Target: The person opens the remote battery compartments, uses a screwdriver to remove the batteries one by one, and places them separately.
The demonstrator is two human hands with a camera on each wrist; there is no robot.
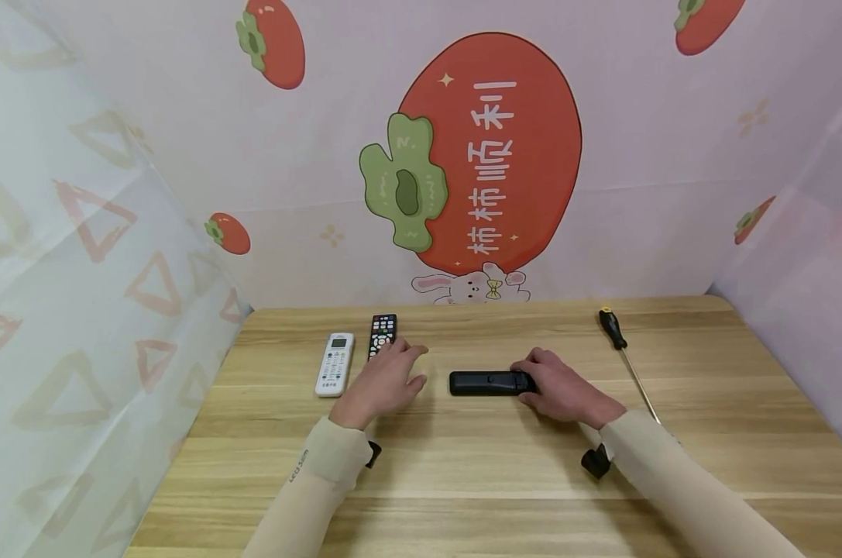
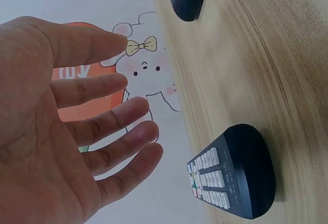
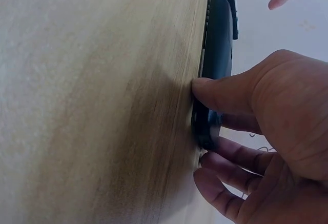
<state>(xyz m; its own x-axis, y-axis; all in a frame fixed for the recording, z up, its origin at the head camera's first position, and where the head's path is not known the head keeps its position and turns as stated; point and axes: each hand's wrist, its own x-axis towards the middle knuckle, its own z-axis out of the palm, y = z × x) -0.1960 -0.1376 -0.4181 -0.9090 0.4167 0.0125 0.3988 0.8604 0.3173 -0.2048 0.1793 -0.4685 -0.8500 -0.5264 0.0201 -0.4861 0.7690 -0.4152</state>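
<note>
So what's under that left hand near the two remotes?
The left hand hovers open over the black button remote; its near end is hidden in the head view. The wrist view shows bare wooden table beneath the fingers.

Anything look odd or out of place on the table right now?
One thing: the black remote gripped by the right hand lies face-down, crosswise, unlike the white remote and the black buttoned remote, which lie face-up. Nothing is spilled or visibly damaged.

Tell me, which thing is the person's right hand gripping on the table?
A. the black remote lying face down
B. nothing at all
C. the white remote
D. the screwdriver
A: the right hand pinches the end of the face-down black remote, thumb and fingers either side; the screwdriver and white remote lie untouched.
</note>
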